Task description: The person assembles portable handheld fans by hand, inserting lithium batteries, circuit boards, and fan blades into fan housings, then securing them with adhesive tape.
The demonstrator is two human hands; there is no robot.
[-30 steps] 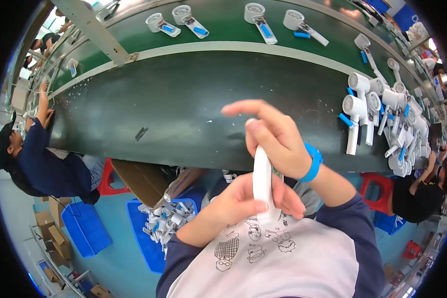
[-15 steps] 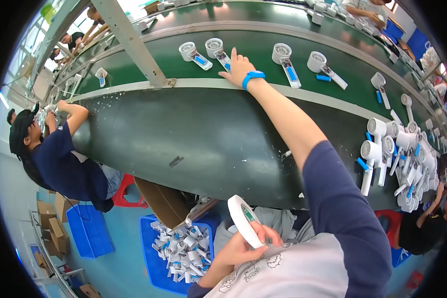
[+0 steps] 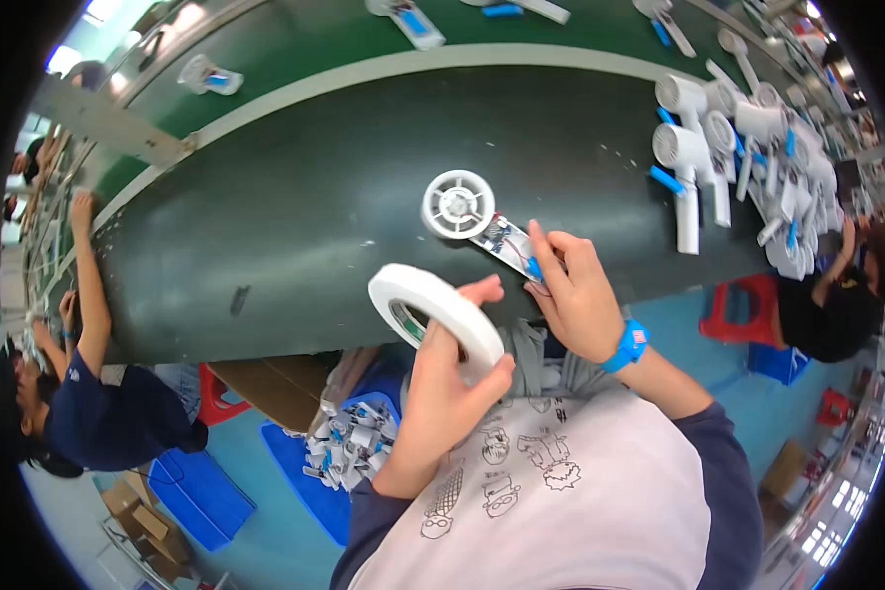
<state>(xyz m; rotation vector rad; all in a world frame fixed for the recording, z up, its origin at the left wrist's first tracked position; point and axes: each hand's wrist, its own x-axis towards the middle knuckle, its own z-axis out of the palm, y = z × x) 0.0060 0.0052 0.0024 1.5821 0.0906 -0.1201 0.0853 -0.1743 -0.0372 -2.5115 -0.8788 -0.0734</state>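
My left hand (image 3: 441, 398) has its fingers through and around a roll of white tape (image 3: 452, 310), which is tilted above the near edge of the dark work surface. In my right hand (image 3: 585, 305) is the lower end of the open handle of a white handheld fan (image 3: 459, 205). The fan's round, spoked head points away to the left, over the work surface. Its handle shows a circuit board (image 3: 506, 243), wires and a blue part near my fingertips. My fingers partly cover the handle's end.
Many white fans (image 3: 686, 147) are heaped at the right. More fan pieces (image 3: 413, 25) lie on the green conveyor belt (image 3: 305, 74) beyond a pale rail. A blue bin (image 3: 300, 462) of small parts stands low at the left. A co-worker (image 3: 118, 418) sits to the left, another (image 3: 826, 300) to the right.
My right hand has come back from the green belt with a fan. My left hand has raised the tape roll nearer to it. The view has tipped downward.
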